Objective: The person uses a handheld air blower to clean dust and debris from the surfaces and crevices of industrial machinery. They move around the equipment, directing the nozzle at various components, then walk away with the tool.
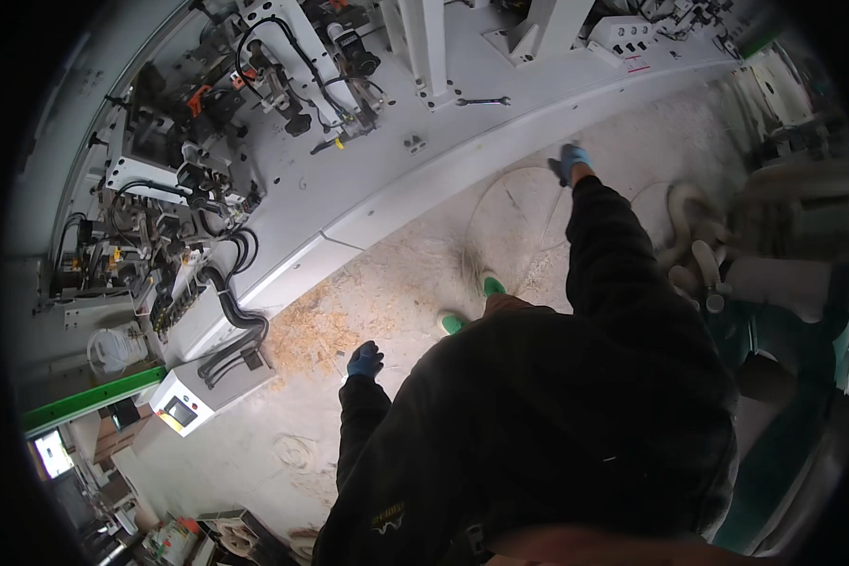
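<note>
Two gloved hands: right hand [572,160] outstretched gripping thin looped strip [514,222], left hand [364,360] low, fisted, empty.

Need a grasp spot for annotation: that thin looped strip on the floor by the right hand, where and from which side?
Grip the strip on the arc nearest the right hand, coming from above. It lies flat on the dusty floor as an open loop, so a pinch across the thin band there likely works best.

left hand [364,360] gloved blue, curled, hanging low, right hand [572,160] gloved blue, arm outstretched forward
</note>
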The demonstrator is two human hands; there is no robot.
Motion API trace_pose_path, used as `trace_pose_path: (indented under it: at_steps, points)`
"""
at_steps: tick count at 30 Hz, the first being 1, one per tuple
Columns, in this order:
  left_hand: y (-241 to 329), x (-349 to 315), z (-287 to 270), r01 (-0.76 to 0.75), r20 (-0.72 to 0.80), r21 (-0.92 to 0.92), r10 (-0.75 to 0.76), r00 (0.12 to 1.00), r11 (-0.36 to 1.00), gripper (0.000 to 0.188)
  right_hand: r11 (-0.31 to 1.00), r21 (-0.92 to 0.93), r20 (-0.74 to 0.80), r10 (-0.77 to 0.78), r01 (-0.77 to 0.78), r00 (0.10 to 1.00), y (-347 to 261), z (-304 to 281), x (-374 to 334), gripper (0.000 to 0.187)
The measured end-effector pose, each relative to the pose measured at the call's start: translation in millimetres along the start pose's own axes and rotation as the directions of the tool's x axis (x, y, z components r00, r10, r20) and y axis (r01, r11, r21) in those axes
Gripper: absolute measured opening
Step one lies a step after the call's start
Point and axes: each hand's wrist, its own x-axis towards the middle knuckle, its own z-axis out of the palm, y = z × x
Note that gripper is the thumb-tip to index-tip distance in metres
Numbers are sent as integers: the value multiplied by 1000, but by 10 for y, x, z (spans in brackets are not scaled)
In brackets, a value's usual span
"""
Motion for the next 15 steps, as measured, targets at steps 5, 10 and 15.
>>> trace_pose_path:
  at_steps: [5,10,15]
  points:
    - [-182,-202,257,50,-93,3,-50,994,999,37,941,322,101,73,-102,992,597,577,99,47]
    - [-635,-273,384,293,-161,26,-286,945,956,33,199,780,606,0,-594,796,-626,774,6,31]
    - [-753,-329,370,185,-121,-113,-198,973,976,32,688,486,273,-706,539,654,-2592,174,-706,42]
